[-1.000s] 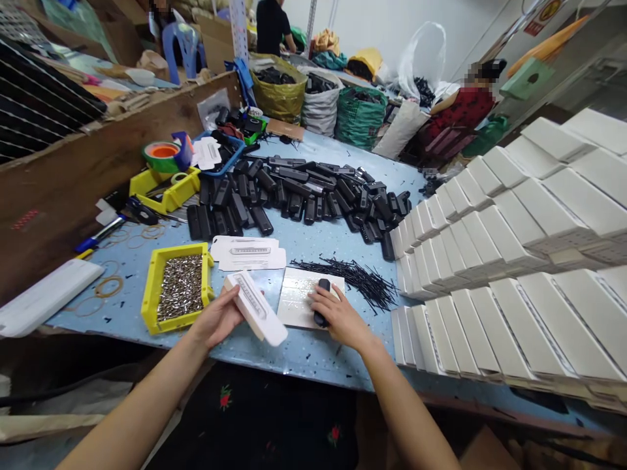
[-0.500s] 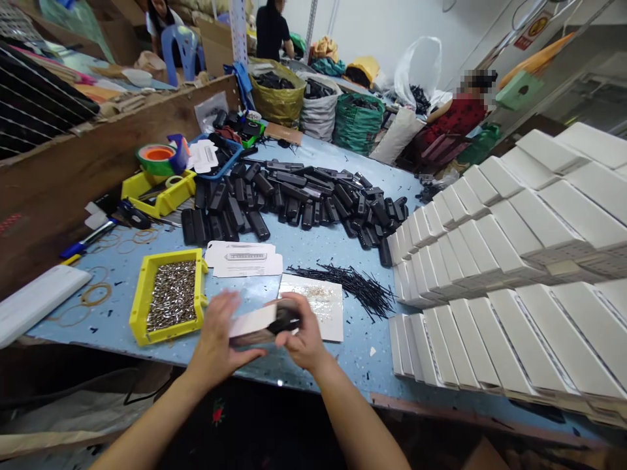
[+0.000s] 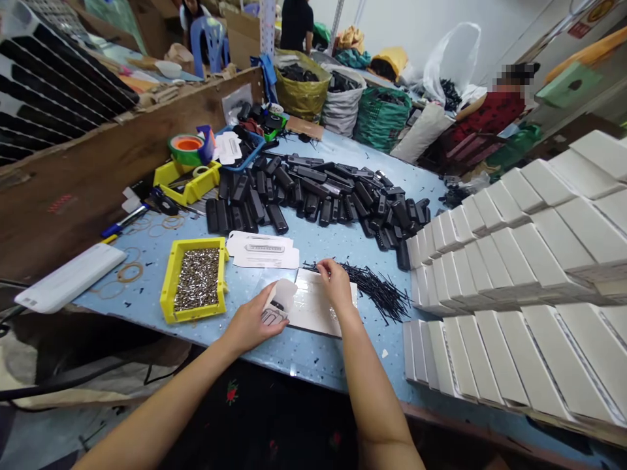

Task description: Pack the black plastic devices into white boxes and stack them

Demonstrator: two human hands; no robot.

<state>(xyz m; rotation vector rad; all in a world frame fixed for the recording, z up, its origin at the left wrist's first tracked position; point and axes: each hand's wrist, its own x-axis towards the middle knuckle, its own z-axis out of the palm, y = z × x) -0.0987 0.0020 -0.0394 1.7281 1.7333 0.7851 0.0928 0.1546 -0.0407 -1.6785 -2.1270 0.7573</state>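
Observation:
My left hand (image 3: 252,324) is wrapped round a small white cardboard box (image 3: 285,294) with its end flap up and something black inside. To its right, my right hand (image 3: 337,282) is over a white board (image 3: 309,314), thumb and fingertips pinched together; whatever is between them is too small to make out. Tiny shiny bits lie on the board. Just beyond that hand is a heap of thin black sticks (image 3: 385,294). Flattened printed cartons (image 3: 262,256) lie behind the box. On the left stands a yellow bin (image 3: 169,284) of small metal pieces (image 3: 197,277).
Black plastic devices (image 3: 316,189) are heaped across the middle of the table. Stacked white boxes (image 3: 499,346) line the right side. A white power strip (image 3: 71,274) lies at the left edge. Filled sacks (image 3: 382,121) and a person in red (image 3: 499,114) are at the back.
My right hand has left the box and moved over the white board, fingers pinched. The box stays in my left hand, its open end now facing me. The view has shifted left.

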